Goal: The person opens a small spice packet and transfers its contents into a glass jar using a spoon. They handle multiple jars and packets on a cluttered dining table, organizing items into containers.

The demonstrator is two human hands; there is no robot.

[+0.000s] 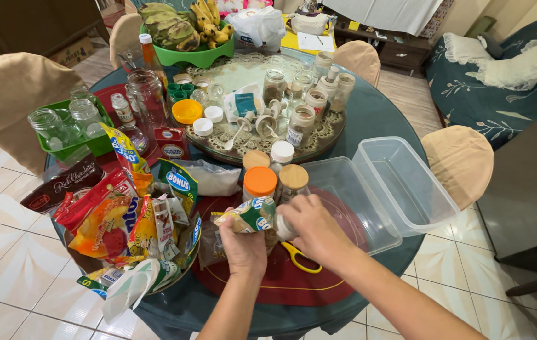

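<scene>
My left hand (pixel 243 247) grips a small green, yellow and white sachet (pixel 252 214), held tilted over the red placemat (pixel 281 277). My right hand (pixel 314 228) is closed around a small glass jar (pixel 284 230), mostly hidden by the fingers, right beside the sachet's end. Yellow-handled scissors (pixel 301 259) lie on the mat just under my right hand. Behind the hands stand an orange-lidded jar (pixel 260 183), a wooden-lidded jar (pixel 293 178) and a white-capped jar (pixel 281 153).
Two clear plastic tubs (pixel 400 182) sit to the right on the round glass table (pixel 382 119). A heap of colourful snack and spice packets (pixel 117 220) lies left. Further back are a doily tray of spice jars (pixel 293 107), a green basket of glasses (pixel 67 126) and a bowl of bananas (pixel 186 31).
</scene>
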